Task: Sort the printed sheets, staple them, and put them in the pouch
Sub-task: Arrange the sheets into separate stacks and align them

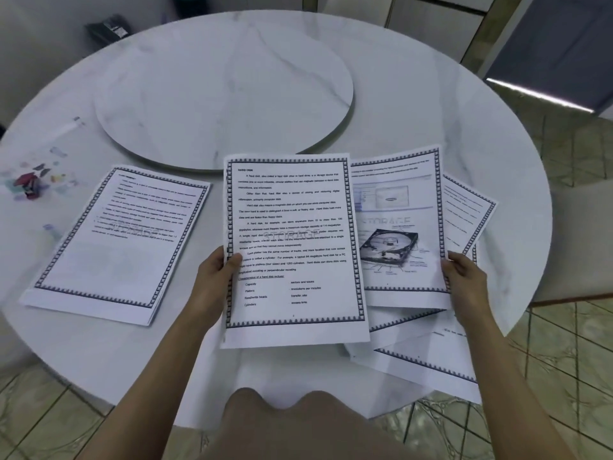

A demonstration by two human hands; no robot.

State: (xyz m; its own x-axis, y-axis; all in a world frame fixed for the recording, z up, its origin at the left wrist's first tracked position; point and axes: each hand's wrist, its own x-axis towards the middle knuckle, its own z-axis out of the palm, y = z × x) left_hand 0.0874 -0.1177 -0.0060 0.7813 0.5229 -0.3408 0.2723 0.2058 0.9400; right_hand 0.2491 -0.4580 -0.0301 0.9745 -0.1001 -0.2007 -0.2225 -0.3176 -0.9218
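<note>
Half sorted at best. Pinching one sheet (292,240) in left hand (215,277); clamping fan (398,234) of sheets in right hand (464,277). Left of fingers, stacked pile (112,247). Yet to staple, pouch.

The round white marble worktop (431,104) carries a raised round turntable (225,91) of the same stone at its middle. Near left lies a squared stack of printed sheets (112,247). Near right, loose sheets (424,370) overlap and overhang the edge. Far left, blurred, a small red stapler (29,187) sits beside a clear pouch (59,161).
</note>
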